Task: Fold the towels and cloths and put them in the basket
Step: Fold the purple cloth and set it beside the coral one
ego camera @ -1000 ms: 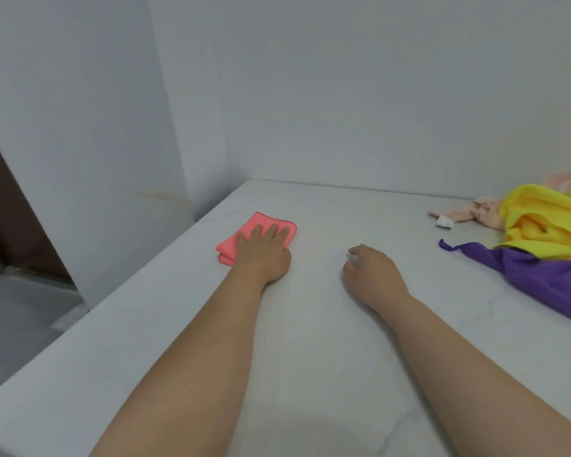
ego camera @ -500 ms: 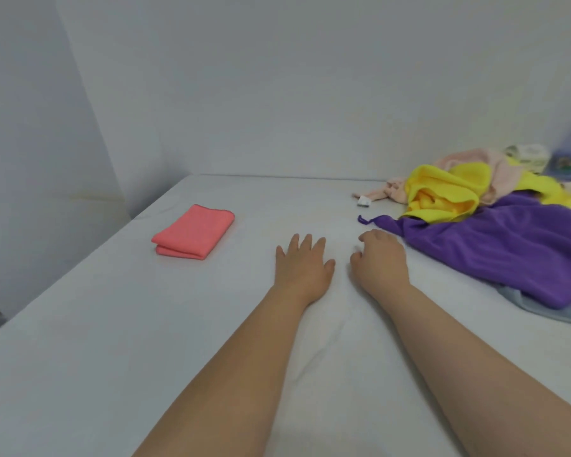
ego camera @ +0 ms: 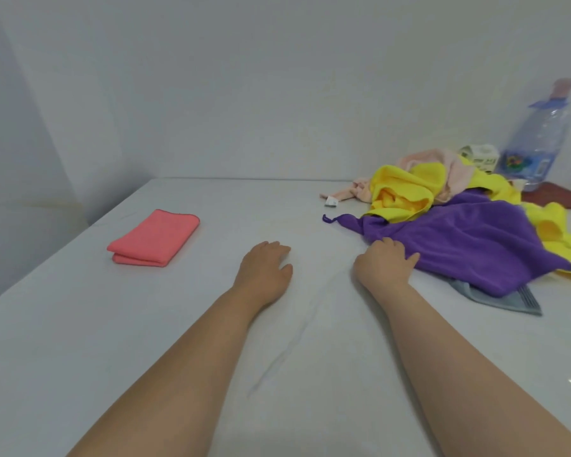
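Note:
A folded coral cloth point(ego camera: 154, 238) lies on the white table point(ego camera: 80, 324) at the left, apart from both hands. On the right is a loose pile: a purple towel point(ego camera: 468, 239) on top, yellow cloths point(ego camera: 402, 192), a pale pink cloth point(ego camera: 442, 166) behind, and a grey cloth point(ego camera: 495, 296) poking out underneath. My left hand point(ego camera: 266, 270) rests on the bare table between cloth and pile, fingers loosely bent, holding nothing. My right hand point(ego camera: 384, 263) lies at the purple towel's near edge, fingers and spread thumb touching it. No basket is in view.
A large clear water bottle point(ego camera: 538, 140) and a small white carton point(ego camera: 480, 158) stand at the back right by the wall, next to a dark red board point(ego camera: 557, 196). Walls close the table's far side, and its left edge drops to the floor.
My left hand let go of the coral cloth and slid right onto the bare table. My right hand moved right onto the purple towel's edge. The view swung right.

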### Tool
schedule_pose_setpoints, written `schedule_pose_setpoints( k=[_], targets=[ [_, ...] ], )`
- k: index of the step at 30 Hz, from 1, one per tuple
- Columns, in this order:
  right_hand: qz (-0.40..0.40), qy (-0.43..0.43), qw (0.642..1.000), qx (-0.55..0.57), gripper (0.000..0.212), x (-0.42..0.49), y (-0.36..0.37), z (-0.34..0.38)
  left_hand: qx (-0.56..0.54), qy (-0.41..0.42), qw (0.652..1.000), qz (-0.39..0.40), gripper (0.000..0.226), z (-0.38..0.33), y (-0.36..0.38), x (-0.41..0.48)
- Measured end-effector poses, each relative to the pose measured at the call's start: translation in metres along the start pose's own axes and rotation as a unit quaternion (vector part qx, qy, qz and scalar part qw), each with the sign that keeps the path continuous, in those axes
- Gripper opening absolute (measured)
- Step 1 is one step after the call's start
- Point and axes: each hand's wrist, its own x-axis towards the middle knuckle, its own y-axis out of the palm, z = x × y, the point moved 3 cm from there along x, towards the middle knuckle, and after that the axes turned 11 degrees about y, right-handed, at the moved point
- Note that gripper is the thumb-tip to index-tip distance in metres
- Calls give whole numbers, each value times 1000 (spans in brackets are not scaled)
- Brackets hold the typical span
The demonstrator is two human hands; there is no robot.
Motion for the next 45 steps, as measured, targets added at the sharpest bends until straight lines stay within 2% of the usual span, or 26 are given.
schedule_pose_setpoints(
  k=[2, 3, 6, 8, 9, 10, 12, 13, 15, 17, 19, 21, 23, 25, 28, 30, 31, 34, 36, 39, 41, 42, 45],
  targets=[
    [-59, -74, 993, 64, 40, -3, -5, 9, -61, -19, 995, -80, 42, 4, -8, -1],
    [-90, -134, 979, 121, 41, -8, -9, 15, -72, -29, 990, -115, 41, 6, -13, -2],
    [-130, -335, 885, 297, 39, -48, -24, 39, -120, -68, 968, -209, 39, 17, -27, -6],
    [-114, -399, 848, 328, 38, -74, -28, 53, -184, -104, 938, -274, 39, 25, -36, -10],
    [-114, -403, 848, 326, 38, -80, -28, 58, -210, -120, 924, -297, 39, 28, -39, -13],
    [-122, -384, 863, 304, 40, -82, -26, 60, -230, -129, 913, -310, 39, 29, -41, -13],
    [-112, -306, 928, 179, 53, -70, -16, 55, -255, -124, 910, -304, 41, 28, -41, -13],
    [-73, -255, 959, 98, 60, -60, -9, 48, -256, -113, 918, -280, 41, 27, -38, -12],
    [25, -165, 986, -11, 68, -44, 3, 32, -212, -89, 953, -197, 42, 21, -31, -10],
    [68, -135, 988, -12, 63, -37, 8, 25, -95, -51, 990, -95, 41, 17, -24, -8],
    [38, -155, 987, 11, 47, -35, 4, 27, -26, -27, 998, -43, 34, 13, -21, -8],
    [-29, -181, 982, 37, 41, -38, -5, 32, -43, -22, 998, -50, 22, 13, -22, -9],
    [-51, -172, 979, 94, 49, -40, -14, 33, -72, -39, 993, -85, 18, 13, -26, -11],
    [-41, -147, 984, 95, 47, -39, -16, 32, -63, -45, 989, -127, 31, 11, -32, -13],
    [-60, -124, 988, 77, 27, -38, -16, 26, -10, -33, 987, -157, 36, 6, -39, -15],
    [-44, -113, 992, 40, 34, -33, -10, 21, 0, -14, 989, -145, 24, 1, -39, -17],
    [-22, -100, 995, 9, 42, -30, -5, 18, 0, -1, 992, -128, 25, -1, -38, -18],
    [36, -48, 998, -13, 53, -26, 2, 14, -22, 38, 998, -33, 59, 1, -27, -15],
    [25, -41, 999, -5, 55, -25, 1, 14, -25, 44, 999, 6, 63, 2, -22, -13],
    [7, -61, 997, 43, 43, -22, -1, 14, -37, 30, 999, -11, 54, 1, -24, -14],
    [10, -101, 984, 144, 31, -22, -1, 15, 6, 7, 999, -47, 30, -2, -30, -15],
    [15, -117, 973, 196, 33, -24, -4, 16, 44, -8, 997, -63, 25, -4, -33, -16],
    [-18, -163, 933, 320, 29, -34, -20, 22, 140, -10, 980, -142, 44, -8, -44, -14]
  ],
)
